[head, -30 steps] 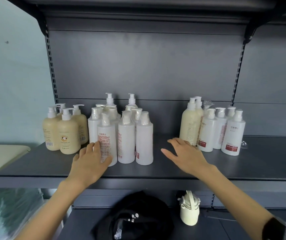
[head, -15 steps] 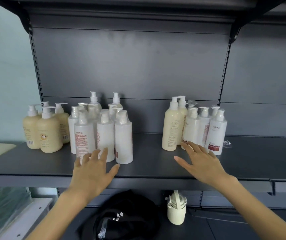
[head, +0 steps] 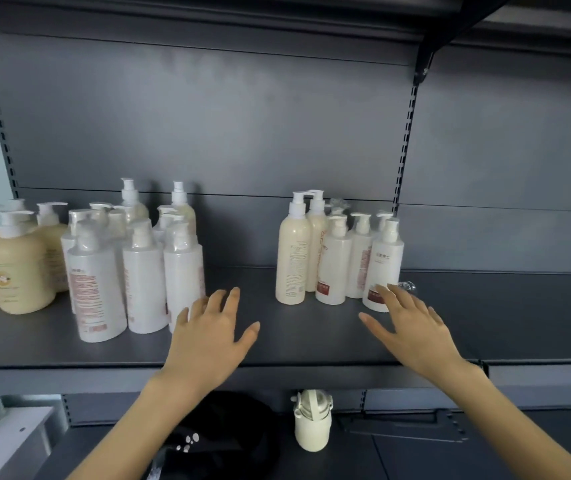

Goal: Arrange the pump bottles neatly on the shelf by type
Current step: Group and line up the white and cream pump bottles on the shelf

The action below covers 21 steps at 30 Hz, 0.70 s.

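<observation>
Head view: both hands (head: 208, 337) spread empty above shelf (head: 311, 341) between bottles (head: 332, 258).

Both hands, left (head: 208, 337) and right (head: 412, 327), reach forward, seemingly empty, fingers spread

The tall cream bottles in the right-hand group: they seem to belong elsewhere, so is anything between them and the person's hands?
Nothing visible. Bare shelf lies between the left hand and the front tall cream bottle. The right hand is nearer a white bottle at that group's right end.
</observation>
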### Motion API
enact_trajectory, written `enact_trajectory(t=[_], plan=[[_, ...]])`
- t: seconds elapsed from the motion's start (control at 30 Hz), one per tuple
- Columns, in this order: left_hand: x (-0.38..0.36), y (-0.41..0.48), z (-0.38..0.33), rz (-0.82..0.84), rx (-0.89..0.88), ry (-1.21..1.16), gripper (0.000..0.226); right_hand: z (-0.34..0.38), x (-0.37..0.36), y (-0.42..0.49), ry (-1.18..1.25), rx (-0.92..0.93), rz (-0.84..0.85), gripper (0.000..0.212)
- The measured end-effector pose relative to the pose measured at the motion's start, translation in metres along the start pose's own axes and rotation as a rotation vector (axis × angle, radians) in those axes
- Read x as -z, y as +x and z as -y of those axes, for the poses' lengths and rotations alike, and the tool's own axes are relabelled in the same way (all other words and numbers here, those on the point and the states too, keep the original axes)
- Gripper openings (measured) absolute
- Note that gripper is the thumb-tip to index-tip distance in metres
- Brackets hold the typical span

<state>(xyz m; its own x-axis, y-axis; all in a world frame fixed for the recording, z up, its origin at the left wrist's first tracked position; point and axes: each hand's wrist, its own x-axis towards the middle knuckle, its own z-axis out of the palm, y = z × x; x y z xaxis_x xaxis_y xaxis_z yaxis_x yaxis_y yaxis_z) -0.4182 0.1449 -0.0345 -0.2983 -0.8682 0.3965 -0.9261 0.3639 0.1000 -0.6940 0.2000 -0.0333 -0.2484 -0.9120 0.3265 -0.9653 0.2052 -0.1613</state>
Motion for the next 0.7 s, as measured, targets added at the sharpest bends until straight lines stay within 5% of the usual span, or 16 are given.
enact_trajectory(t=[0.2, 0.7], plan=[[-0.011, 0.039, -0.036, -0.061, -0.106, -0.060, 0.068, -0.019, -0.001, 0.022, 0.072, -0.042, -0.092, 0.070], [-0.053, 0.127, -0.102, -0.192, -0.427, -0.463, 0.082, -0.036, -0.021, 0.101, 0.732, -0.052, -0.253, 0.082]])
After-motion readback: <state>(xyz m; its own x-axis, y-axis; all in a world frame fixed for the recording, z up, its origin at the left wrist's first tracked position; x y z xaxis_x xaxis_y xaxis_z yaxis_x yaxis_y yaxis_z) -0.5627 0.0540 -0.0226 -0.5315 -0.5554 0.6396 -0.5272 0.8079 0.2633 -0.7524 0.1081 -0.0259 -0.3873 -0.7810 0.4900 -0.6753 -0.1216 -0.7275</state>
